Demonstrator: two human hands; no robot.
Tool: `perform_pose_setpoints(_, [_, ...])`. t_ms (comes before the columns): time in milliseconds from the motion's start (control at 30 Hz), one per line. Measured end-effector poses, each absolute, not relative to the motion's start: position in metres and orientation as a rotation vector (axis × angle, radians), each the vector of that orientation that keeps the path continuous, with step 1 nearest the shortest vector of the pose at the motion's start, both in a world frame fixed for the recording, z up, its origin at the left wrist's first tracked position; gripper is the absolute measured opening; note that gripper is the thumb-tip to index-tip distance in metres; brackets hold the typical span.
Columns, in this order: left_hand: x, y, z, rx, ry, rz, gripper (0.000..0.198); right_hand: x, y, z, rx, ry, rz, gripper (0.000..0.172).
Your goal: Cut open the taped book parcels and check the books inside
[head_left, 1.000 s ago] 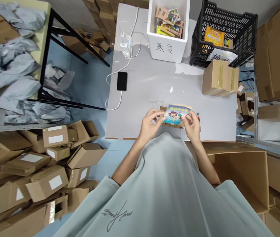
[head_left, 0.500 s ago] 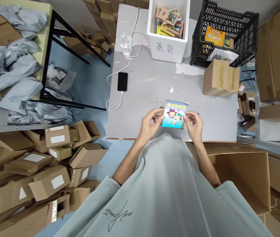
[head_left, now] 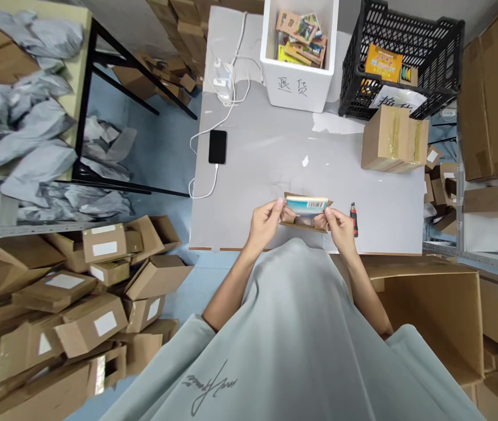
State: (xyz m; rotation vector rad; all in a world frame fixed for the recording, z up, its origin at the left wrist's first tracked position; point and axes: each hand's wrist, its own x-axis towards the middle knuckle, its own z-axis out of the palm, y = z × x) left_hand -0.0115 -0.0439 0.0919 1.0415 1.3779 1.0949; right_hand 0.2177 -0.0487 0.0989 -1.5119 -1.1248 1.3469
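Observation:
A small blue book (head_left: pixel 305 206) is tilted between my two hands, its pale page edge up and a barcode showing. My left hand (head_left: pixel 265 221) pinches its left end, and my right hand (head_left: pixel 339 227) grips the right end. Just beneath the book lies an open cardboard box (head_left: pixel 305 225) on the table, partly covered by the book and my fingers. To the right of my right hand rests a red and black utility knife (head_left: pixel 353 220).
On the grey table (head_left: pixel 258 146) are a charging phone (head_left: pixel 217 147), a white bin (head_left: pixel 297 88) of wooden pieces, a black crate (head_left: pixel 400 35) and taped cartons (head_left: pixel 393 140). A large open carton (head_left: pixel 433 316) stands at the right; piled boxes (head_left: pixel 91 321) lie left.
The book has turned from its cartoon front cover to its edge and barcode side. My hands have shifted slightly, and the box below and the utility knife show more now.

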Motion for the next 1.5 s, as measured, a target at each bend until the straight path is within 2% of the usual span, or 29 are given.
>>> perform_pose_setpoints(167, [-0.007, -0.048, 0.08, 0.978, 1.339, 0.986, 0.06, 0.217, -0.054, 0.088, -1.499, -0.949, 1.396, 0.06])
perform_pose_setpoints(333, [0.004, -0.053, 0.063, 0.703, 1.254, 0.924, 0.078, 0.216, -0.062, 0.068, -1.49, -0.728, 1.556, 0.091])
perform_pose_setpoints(467, [0.001, -0.043, 0.054, 0.579, 1.242, 0.851, 0.075, 0.214, -0.049, 0.057, -1.491, -0.628, 1.635, 0.075])
perform_pose_setpoints(533, [-0.004, -0.018, 0.058, 0.62, 1.236, 0.864, 0.078, 0.211, -0.021, 0.063, -1.45, -0.667, 1.644, 0.073])
perform_pose_setpoints(633, [-0.014, 0.049, 0.092, 0.826, 1.217, 0.996, 0.08, 0.199, 0.05, 0.098, -1.315, -0.79, 1.552, 0.08])
perform_pose_setpoints(767, [-0.027, 0.137, 0.176, 1.223, 1.3, 1.505, 0.067, 0.18, 0.147, 0.165, -1.11, -0.871, 1.288, 0.105])
perform_pose_setpoints(833, [-0.034, 0.155, 0.21, 1.348, 1.318, 1.702, 0.059, 0.179, 0.171, 0.182, -1.049, -0.912, 1.252, 0.105])
perform_pose_setpoints(900, [-0.04, 0.151, 0.22, 1.41, 1.325, 1.777, 0.052, 0.186, 0.174, 0.178, -1.056, -0.977, 1.216, 0.097])
perform_pose_setpoints(1000, [-0.05, 0.12, 0.18, 1.376, 1.457, 1.655, 0.05, 0.209, 0.143, 0.133, -1.239, -1.033, 1.221, 0.095])
perform_pose_setpoints(1167, [-0.064, 0.037, 0.055, 0.793, 1.819, 0.85, 0.051, 0.254, 0.034, 0.037, -1.672, -0.672, 1.449, 0.118])
perform_pose_setpoints(1233, [-0.066, 0.003, 0.024, 0.685, 1.852, 0.696, 0.05, 0.266, -0.015, 0.01, -1.783, -0.542, 1.517, 0.127])
perform_pose_setpoints(1400, [-0.054, -0.05, 0.0, 0.626, 1.811, 0.548, 0.055, 0.276, -0.09, -0.038, -1.812, -0.323, 1.691, 0.12])
perform_pose_setpoints(1500, [-0.041, -0.054, -0.006, 0.66, 1.786, 0.58, 0.059, 0.268, -0.088, -0.053, -1.761, -0.337, 1.764, 0.126])
